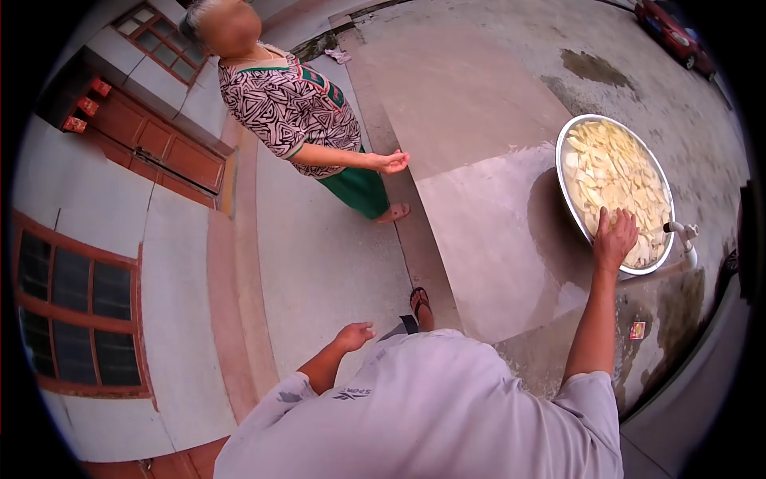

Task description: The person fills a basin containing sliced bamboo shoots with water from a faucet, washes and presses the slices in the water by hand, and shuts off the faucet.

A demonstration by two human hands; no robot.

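My right hand (614, 238) reaches out to a large round metal basin (563, 177) at the right. Its fingers are spread over the near part of the pale yellow slices (618, 164), which look like cut potato and fill the basin. Whether the fingertips press into the slices I cannot tell. My left hand (353, 336) hangs by my side, loosely bent, with nothing visible in it. Close to the basin's near rim is a pale tap or pipe fitting (685, 233).
Another person (295, 120) stands ahead on the left, one forearm stretched forward. A wet concrete slab (479, 215) lies under the basin. A small red packet (637, 330) rests near my right arm. Building walls with red doors (152, 144) line the left; a red car (674, 33) is far off.
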